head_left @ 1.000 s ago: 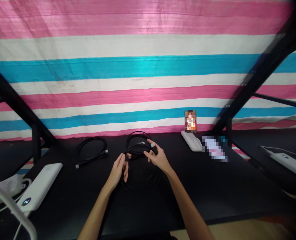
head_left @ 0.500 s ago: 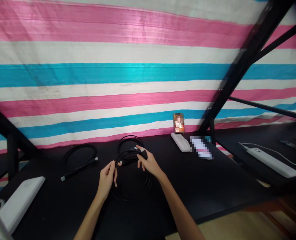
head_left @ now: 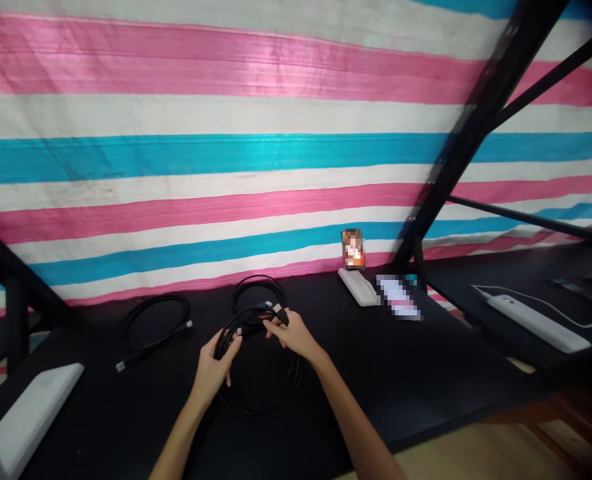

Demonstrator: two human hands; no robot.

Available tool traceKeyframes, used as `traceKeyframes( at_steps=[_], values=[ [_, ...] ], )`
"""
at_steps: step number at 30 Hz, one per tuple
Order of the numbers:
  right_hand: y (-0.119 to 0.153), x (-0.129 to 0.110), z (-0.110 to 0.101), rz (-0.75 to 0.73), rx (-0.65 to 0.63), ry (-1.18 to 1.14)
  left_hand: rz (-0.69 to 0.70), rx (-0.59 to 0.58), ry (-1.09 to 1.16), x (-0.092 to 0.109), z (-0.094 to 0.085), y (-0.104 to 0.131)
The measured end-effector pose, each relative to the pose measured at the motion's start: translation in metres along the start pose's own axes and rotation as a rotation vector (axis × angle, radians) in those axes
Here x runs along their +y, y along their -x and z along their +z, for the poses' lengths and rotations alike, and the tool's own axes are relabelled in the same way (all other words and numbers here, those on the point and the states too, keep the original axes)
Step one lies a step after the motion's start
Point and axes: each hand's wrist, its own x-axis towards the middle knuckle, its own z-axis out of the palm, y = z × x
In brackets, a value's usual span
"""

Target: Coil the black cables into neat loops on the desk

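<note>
Between my two hands is a black cable (head_left: 296,373) wound in several loops, its coil hanging low over the black table. My left hand (head_left: 217,360) is closed round the left side of the loops, thumb on top. My right hand (head_left: 292,333) pinches the cable at the upper right, close to a connector with a light metal tip (head_left: 279,311). A second light tip (head_left: 240,331) shows beside my left thumb. Just behind the hands lies another coiled black cable (head_left: 259,277), partly hidden by the held one. A further coiled black cable (head_left: 159,298) with pale plug ends rests to the left.
A long white box-like device (head_left: 39,417) sits at the left edge. Right of the hands are a pale flat object (head_left: 358,288) and a blurred card-like item (head_left: 399,297). A white power strip (head_left: 539,323) with a cord lies farther right. Black metal struts (head_left: 456,167) slant up on both sides.
My left hand has gone from a fingertip hold to a fuller grip round the loops. The right hand has shifted slightly downward with the connector. The view has tilted a little.
</note>
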Motion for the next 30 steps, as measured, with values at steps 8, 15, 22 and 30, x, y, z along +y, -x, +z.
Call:
traceKeyframes(
  at_steps=[8,15,22,30],
  values=[
    [0.002,-0.006,-0.003,-0.095,0.018,0.038,-0.134,-0.154,0.186,0.002,-0.001,-0.001],
    [0.005,-0.015,-0.003,-0.02,0.013,-0.008,-0.231,-0.141,0.311,0.013,-0.004,-0.002],
    [0.003,-0.011,-0.003,-0.07,0.039,0.032,-0.197,-0.151,0.31,0.014,-0.003,0.001],
    [0.001,-0.005,-0.003,-0.089,0.05,0.071,-0.135,-0.205,0.243,0.007,-0.007,-0.001]
  ],
)
